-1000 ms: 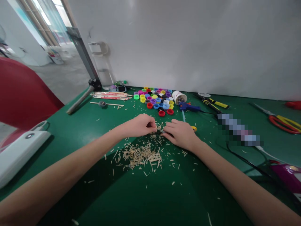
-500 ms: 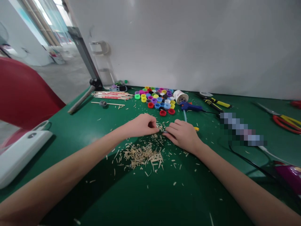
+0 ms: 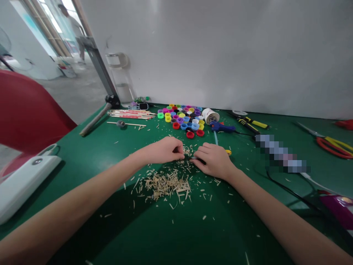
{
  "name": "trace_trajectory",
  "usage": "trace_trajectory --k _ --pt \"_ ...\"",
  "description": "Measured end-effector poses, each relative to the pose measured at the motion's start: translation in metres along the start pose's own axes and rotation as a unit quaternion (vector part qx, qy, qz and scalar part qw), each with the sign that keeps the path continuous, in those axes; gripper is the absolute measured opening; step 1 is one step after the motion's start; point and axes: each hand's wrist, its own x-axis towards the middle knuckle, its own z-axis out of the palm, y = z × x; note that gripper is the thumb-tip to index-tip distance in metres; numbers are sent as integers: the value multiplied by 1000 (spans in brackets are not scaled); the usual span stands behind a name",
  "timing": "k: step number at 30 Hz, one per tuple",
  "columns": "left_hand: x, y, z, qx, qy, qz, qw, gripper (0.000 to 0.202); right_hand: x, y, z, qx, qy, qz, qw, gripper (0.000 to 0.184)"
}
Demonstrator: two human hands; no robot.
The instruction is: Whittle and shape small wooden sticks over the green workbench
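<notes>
My left hand (image 3: 167,150) is closed in a pinch, thumb against fingertips, over scattered wood slivers. What it pinches, if anything, is too small to make out. Just to its right, my right hand (image 3: 211,158) is curled shut, palm down, around something mostly hidden with a thin greyish tip showing towards the left fingertips. A yellow end (image 3: 228,152) of some object shows behind the right hand. Between and below the hands lies a loose pile of short pale wood slivers (image 3: 167,183) on the green table (image 3: 193,235).
Behind the hands are many coloured bottle caps (image 3: 183,126), a tipped white cup (image 3: 211,116) and a blue glue gun (image 3: 222,127). Bundled sticks (image 3: 132,114) and a hammer (image 3: 95,119) lie left, pliers (image 3: 246,125) and scissors (image 3: 328,141) right. A white device (image 3: 30,186) sits far left.
A person has come into view in the background at upper left. The hands stay close together, with only slight movement; the view has shifted a little.
</notes>
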Motion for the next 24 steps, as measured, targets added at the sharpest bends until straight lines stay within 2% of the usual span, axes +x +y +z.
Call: trace_trajectory --k 5,16,24 --pt "-4 4 0 1 -2 15 1000 18 -1 1 0 -4 -3 5 1000 30" --pt "2 -1 -1 -11 15 -26 999 19 -4 -1 -1 -24 9 8 1000 31" --pt "0 -2 0 -20 4 6 1000 18 4 2 -5 -7 -44 0 999 32"
